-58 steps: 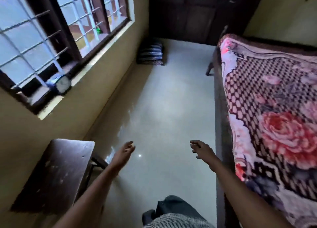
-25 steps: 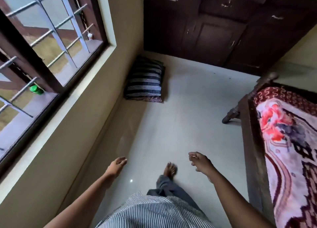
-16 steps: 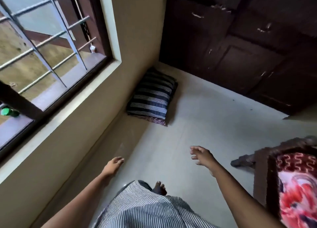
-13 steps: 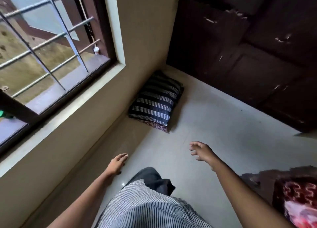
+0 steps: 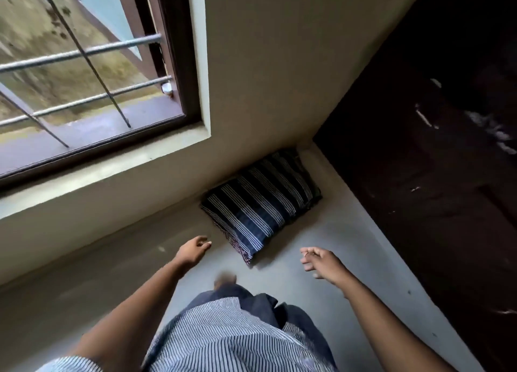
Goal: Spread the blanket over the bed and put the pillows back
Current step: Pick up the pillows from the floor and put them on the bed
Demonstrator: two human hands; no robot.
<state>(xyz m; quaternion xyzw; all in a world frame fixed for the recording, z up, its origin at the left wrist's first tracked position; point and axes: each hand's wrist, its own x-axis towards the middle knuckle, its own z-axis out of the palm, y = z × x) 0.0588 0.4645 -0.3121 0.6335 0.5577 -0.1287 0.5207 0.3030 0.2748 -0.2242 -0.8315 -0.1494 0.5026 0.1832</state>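
Just above the middle of the frame, a dark blue pillow (image 5: 260,201) with white stripes lies flat on the pale floor (image 5: 330,231). It is tucked into the corner where the cream wall (image 5: 265,78) under the window meets a dark wooden cabinet (image 5: 433,176) that fills the right side. One long edge runs close along the foot of the wall. A maroon patterned edge shows beneath its near corner; whether that belongs to a second pillow underneath I cannot tell

The person stands over it with both bare arms held out in front. Low and left of centre, the left hand (image 5: 193,252) hangs just short of the pillow's near edge, not touching it. Its fingers (image 5: 205,243) are relaxed, nearly straight and close together, holding nothing. Right of centre at much the same height, the right hand (image 5: 321,262) is also clear of the pillow, fingers loosely curled and a little spread, with nothing in them

Between the arms at the bottom of the frame are a blue-and-white striped shirt (image 5: 223,338), dark trousers (image 5: 265,301) and a blurred bare foot (image 5: 223,278) on the floor near the pillow's closest corner. Upper left of the frame, a barred window (image 5: 179,50) has a dark brown frame, and a small white object (image 5: 166,87) sits in the corner of its sill
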